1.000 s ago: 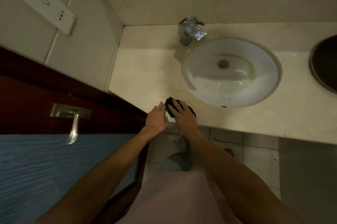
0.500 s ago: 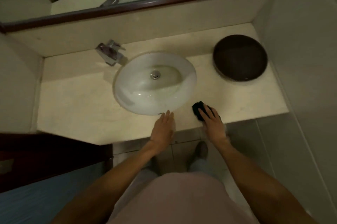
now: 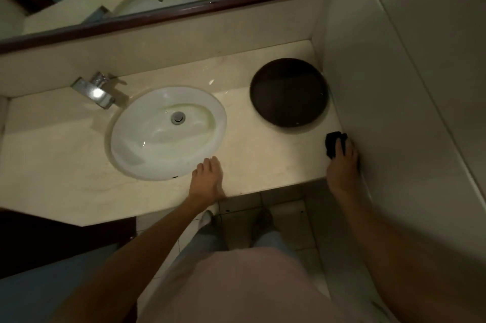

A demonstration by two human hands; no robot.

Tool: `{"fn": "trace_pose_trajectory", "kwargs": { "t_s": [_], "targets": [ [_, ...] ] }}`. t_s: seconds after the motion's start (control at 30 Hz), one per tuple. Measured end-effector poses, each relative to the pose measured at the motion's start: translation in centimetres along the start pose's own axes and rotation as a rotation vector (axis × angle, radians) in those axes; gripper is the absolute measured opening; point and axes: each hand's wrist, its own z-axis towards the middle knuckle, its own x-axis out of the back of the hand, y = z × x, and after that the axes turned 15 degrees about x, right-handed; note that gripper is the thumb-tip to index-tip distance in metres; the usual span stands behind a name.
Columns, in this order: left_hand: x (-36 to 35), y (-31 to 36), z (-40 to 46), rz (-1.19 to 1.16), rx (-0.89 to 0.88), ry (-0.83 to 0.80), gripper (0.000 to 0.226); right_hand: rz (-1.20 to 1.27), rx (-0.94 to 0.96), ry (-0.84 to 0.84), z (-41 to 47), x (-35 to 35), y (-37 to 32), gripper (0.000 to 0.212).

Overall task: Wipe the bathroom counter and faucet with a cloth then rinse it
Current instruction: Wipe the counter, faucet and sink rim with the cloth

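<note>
A dark cloth (image 3: 332, 144) lies pressed on the cream counter (image 3: 60, 154) at its far right end, against the side wall. My right hand (image 3: 343, 167) covers it, fingers on top and gripping it. My left hand (image 3: 206, 178) rests flat on the counter's front edge, just right of the white oval sink (image 3: 147, 143), holding nothing. The chrome faucet (image 3: 96, 90) stands behind the sink on the left.
A round dark lid (image 3: 289, 92) is set into the counter between the sink and the right wall (image 3: 381, 86). A mirror with a dark wooden frame (image 3: 184, 11) runs along the back. A dark door (image 3: 39, 243) is at lower left.
My right hand has slid the cloth along the counter's front from left of the sink to the far right end. My left hand followed to the sink's right front.
</note>
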Motion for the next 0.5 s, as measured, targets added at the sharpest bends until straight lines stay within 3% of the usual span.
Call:
{"fn": "trace_pose_trajectory", "kwargs": {
  "t_s": [0.07,0.13,0.2,0.33,0.43,0.5],
  "targets": [
    [0.5,-0.1,0.4,0.017,-0.022,-0.017,0.118,0.115,-0.107,0.064,0.1,-0.3,-1.3,0.067],
    [1.4,-0.3,0.8,-0.004,-0.056,-0.031,0.109,0.250,-0.201,0.151,0.2,-0.7,-3.7,0.057],
    [2.4,-0.8,1.8,-0.053,-0.066,-0.081,0.101,0.281,-0.165,0.163,-0.1,-1.4,-6.6,0.051],
    [3.8,-2.4,3.5,-0.100,-0.075,-0.202,0.093,0.242,0.282,0.060,-1.9,-3.7,-13.3,0.051],
    [4.2,-3.2,4.2,-0.123,-0.108,-0.246,0.094,0.239,0.790,-0.163,-2.3,-5.7,-17.2,0.064],
    [4.4,-3.8,4.4,-0.146,-0.154,-0.244,0.100,0.197,1.012,-0.317,-1.0,-6.5,-18.2,0.075]
  ]
}}
